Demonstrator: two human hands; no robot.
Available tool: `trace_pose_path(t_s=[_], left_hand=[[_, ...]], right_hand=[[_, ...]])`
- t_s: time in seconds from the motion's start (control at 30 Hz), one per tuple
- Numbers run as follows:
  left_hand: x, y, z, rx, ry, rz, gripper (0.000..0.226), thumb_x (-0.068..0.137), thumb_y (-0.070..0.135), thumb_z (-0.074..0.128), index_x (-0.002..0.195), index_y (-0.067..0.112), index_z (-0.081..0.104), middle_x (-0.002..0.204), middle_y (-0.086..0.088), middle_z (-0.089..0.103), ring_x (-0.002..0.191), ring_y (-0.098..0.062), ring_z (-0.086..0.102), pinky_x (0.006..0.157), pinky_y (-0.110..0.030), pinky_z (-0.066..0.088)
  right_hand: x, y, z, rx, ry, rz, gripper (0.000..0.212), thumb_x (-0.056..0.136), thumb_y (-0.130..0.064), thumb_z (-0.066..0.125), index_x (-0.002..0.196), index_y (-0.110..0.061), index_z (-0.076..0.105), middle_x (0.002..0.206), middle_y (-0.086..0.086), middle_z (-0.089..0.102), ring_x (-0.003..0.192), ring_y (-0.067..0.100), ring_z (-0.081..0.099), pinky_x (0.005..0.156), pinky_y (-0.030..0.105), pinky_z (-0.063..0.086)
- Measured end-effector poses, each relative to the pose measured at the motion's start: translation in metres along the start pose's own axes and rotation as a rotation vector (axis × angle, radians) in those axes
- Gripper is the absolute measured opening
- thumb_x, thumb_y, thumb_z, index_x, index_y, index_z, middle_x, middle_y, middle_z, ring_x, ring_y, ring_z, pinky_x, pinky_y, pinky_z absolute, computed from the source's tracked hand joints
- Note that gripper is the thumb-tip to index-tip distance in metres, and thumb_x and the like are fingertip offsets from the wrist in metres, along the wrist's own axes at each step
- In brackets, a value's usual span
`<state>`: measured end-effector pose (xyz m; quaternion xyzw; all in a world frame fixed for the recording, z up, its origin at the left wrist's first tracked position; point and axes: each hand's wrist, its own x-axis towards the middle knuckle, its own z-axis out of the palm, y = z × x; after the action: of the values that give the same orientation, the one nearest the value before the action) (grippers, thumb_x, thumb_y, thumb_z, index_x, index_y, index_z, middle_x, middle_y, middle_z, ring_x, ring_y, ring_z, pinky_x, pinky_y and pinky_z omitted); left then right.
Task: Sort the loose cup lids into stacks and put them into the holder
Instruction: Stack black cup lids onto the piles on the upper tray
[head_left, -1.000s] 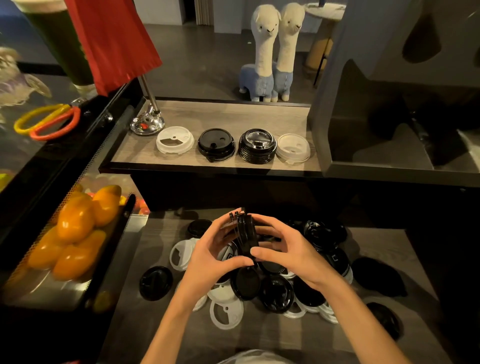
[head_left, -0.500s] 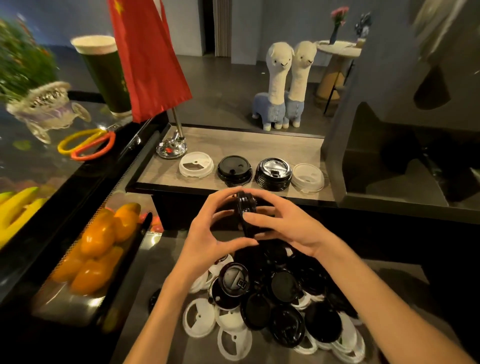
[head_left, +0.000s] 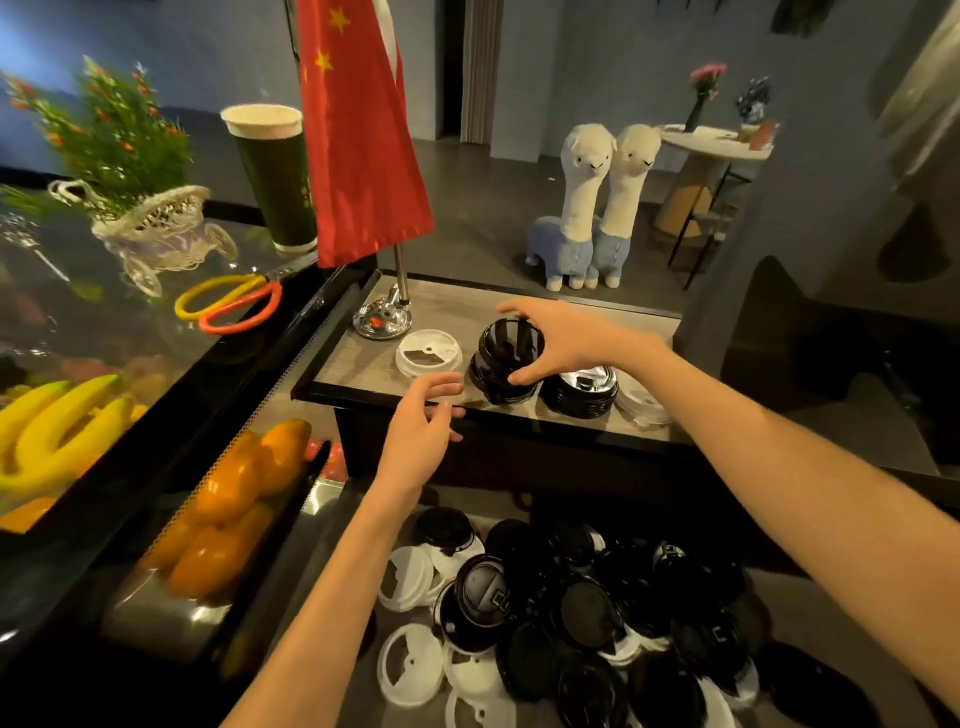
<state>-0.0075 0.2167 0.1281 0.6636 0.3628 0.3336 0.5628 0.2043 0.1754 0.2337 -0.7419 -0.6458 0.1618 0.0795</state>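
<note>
My right hand grips a small stack of black lids, tilted, right over the black lid stack on the wooden shelf. My left hand hovers just left of it with fingers relaxed, holding nothing. Also on the shelf are a white lid stack to the left, a glossy black lid stack to the right, and a white lid stack at the far right. A pile of loose black and white lids lies on the lower counter below my arms.
A flag on a chrome base stands at the shelf's back left. A glass display case with bananas and oranges is to the left, scissors and a tall cup on top. A dark grey structure borders the shelf's right end.
Both hands held the black lids upright above the pile. My right hand has carried them forward onto the shelf's black stack; my left hand has let go.
</note>
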Motion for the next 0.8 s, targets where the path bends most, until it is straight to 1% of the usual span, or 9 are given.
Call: trace_pose_path(t_s=[0.03,0.1,0.2,0.33,0.53,0.7,0.8], left_hand=[[0.003,0.0,0.0,-0.014,-0.006,-0.022,0.032,0.107,0.008,0.046,0.13,0.026,0.059,0.129,0.004,0.063,0.105,-0.01,0.068,0.071,-0.022,0.057],[0.007,0.001,0.0,-0.039,-0.023,-0.059,0.034,0.108,0.01,0.045,0.138,0.021,0.056,0.131,0.003,0.062,0.105,-0.012,0.069,0.071,-0.023,0.056],[0.011,0.002,-0.001,-0.058,-0.038,-0.097,0.037,0.108,0.01,0.043,0.142,0.02,0.053,0.135,0.002,0.06,0.104,-0.014,0.07,0.073,-0.025,0.057],[0.016,0.003,0.0,-0.104,-0.062,-0.138,0.038,0.108,0.01,0.043,0.144,0.018,0.051,0.137,0.0,0.06,0.099,-0.016,0.074,0.069,-0.023,0.057],[0.018,0.005,0.003,-0.126,-0.106,-0.159,0.038,0.108,0.011,0.043,0.145,0.016,0.05,0.137,-0.001,0.061,0.1,-0.016,0.073,0.074,-0.026,0.058],[0.019,0.004,0.005,-0.137,-0.116,-0.161,0.037,0.108,0.011,0.043,0.145,0.016,0.05,0.134,0.0,0.063,0.103,-0.018,0.073,0.073,-0.026,0.057],[0.018,0.004,0.006,-0.132,-0.122,-0.164,0.037,0.108,0.011,0.044,0.145,0.016,0.05,0.134,0.0,0.063,0.104,-0.018,0.072,0.075,-0.026,0.058]], right_hand=[[0.006,0.002,0.0,-0.029,-0.023,-0.004,0.094,0.084,-0.036,0.084,0.159,-0.02,0.03,0.161,0.001,0.04,0.146,0.021,0.039,0.109,0.026,0.03],[0.016,0.004,-0.001,-0.071,-0.061,-0.006,0.095,0.084,-0.035,0.084,0.16,-0.018,0.028,0.162,0.002,0.038,0.147,0.022,0.037,0.115,0.031,0.031],[0.027,0.007,0.0,-0.134,-0.117,-0.026,0.098,0.083,-0.037,0.084,0.161,-0.019,0.027,0.163,0.003,0.037,0.148,0.024,0.036,0.119,0.036,0.03],[0.034,0.013,0.004,-0.191,-0.171,-0.033,0.097,0.084,-0.037,0.084,0.161,-0.018,0.028,0.164,0.002,0.035,0.149,0.022,0.034,0.119,0.033,0.028],[0.04,0.019,0.005,-0.179,-0.177,-0.052,0.09,0.083,-0.037,0.084,0.157,-0.019,0.036,0.158,0.002,0.043,0.144,0.022,0.038,0.113,0.029,0.03],[0.043,0.018,0.006,-0.189,-0.216,-0.061,0.089,0.081,-0.038,0.086,0.156,-0.023,0.039,0.155,0.001,0.045,0.141,0.022,0.04,0.109,0.028,0.031],[0.045,0.019,0.006,-0.19,-0.229,-0.057,0.091,0.081,-0.039,0.086,0.156,-0.024,0.038,0.156,0.001,0.045,0.142,0.022,0.04,0.108,0.028,0.031]])
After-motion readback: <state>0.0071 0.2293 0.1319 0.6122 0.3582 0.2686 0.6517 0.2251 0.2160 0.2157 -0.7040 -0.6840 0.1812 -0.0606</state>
